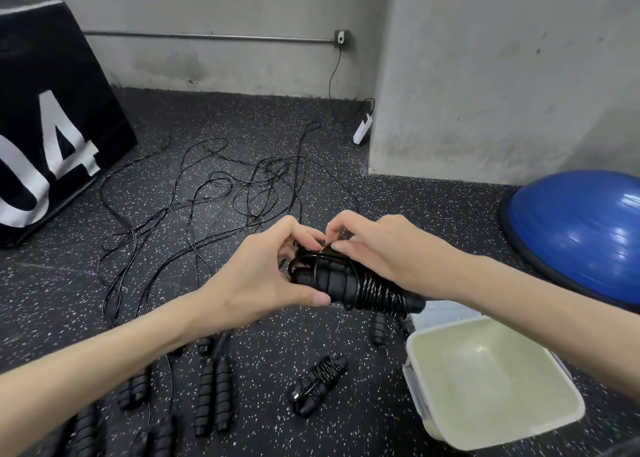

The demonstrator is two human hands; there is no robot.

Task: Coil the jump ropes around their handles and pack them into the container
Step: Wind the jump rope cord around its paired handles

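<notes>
Both hands hold a black jump rope bundle (367, 288) in the air at centre: two ribbed handles side by side with rope coiled round them. My left hand (263, 276) grips the handles' left end. My right hand (384, 245) pinches the rope's end at the top of the bundle. A finished coiled rope (320, 382) lies on the floor below. The pale plastic container (446, 432) sits at lower right with nothing in it. Loose ropes (239, 193) lie tangled on the floor behind, and several uncoiled handles (214, 392) lie at lower left.
A black box (45, 110) marked with white numbers stands at the left. A blue half-ball trainer (581, 228) sits at the right by a grey concrete wall. A white plug strip (363, 129) and cable lie near the wall corner. The floor is dark speckled rubber.
</notes>
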